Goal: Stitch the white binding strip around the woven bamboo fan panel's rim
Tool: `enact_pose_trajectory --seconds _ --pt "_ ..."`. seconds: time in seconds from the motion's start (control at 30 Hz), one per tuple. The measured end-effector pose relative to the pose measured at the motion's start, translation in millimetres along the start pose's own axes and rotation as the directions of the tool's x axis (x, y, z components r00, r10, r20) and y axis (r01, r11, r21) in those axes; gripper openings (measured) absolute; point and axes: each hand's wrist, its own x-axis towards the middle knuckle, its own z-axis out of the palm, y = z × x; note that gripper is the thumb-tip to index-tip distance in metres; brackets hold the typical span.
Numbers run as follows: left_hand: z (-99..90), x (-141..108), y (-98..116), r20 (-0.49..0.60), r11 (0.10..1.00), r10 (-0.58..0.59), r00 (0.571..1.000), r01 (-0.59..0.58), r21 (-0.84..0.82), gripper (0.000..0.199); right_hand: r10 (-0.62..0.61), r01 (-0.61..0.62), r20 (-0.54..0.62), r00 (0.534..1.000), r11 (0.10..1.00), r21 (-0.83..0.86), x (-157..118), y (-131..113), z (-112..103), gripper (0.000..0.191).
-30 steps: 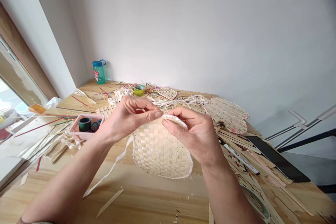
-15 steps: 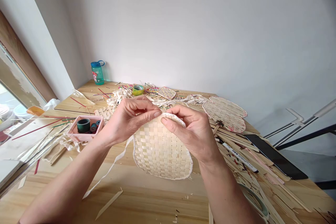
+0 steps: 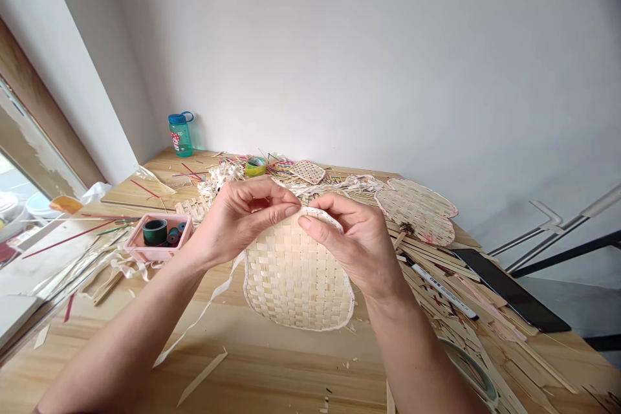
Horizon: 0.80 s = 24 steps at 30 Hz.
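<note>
A pale woven bamboo fan panel (image 3: 301, 278), heart-like in outline, hangs tilted above the table with white stitched binding along its edge. My right hand (image 3: 352, 236) pinches its top edge, thumb on the near face and fingers behind. My left hand (image 3: 252, 213) is closed at the same rim, thumb and forefinger pressed together close to the right fingertips. Whether a needle or thread sits in that pinch is too small to make out. A white cloth strip (image 3: 220, 288) trails from behind my left hand down to the tabletop.
At left, a pink basket (image 3: 158, 251) holds dark thread spools. A blue-green bottle (image 3: 180, 136) and yellow tape roll (image 3: 255, 167) stand farther back. Another woven panel (image 3: 417, 210), a marker (image 3: 444, 291), a black flat object (image 3: 512, 289), bamboo strips and a tape roll (image 3: 470, 369) lie at right.
The woven panel's lower part has swung slightly left. Both hands keep almost the same place and grip at its top edge.
</note>
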Motion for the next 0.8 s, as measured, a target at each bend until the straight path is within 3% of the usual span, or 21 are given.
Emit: enact_pose_trajectory --seconds 0.17,0.53,0.8 --pt "-2.2 -0.1 -1.8 0.039 0.999 -0.046 0.998 0.047 -0.002 0.010 -0.002 0.002 -0.005 1.000 1.000 -0.006 -1.1 1.7 0.5 0.009" --pt "-6.6 -0.1 -2.7 0.085 0.948 -0.252 0.964 0.264 -0.177 0.021 -0.009 0.009 -0.016 1.000 1.000 -0.013 -1.8 4.2 2.6 0.012" --pt "-5.9 0.8 -4.3 0.096 0.922 -0.287 0.953 0.302 -0.243 0.021 0.006 -0.006 -0.018 1.000 1.000 -0.012 -0.7 3.9 2.4 0.013"
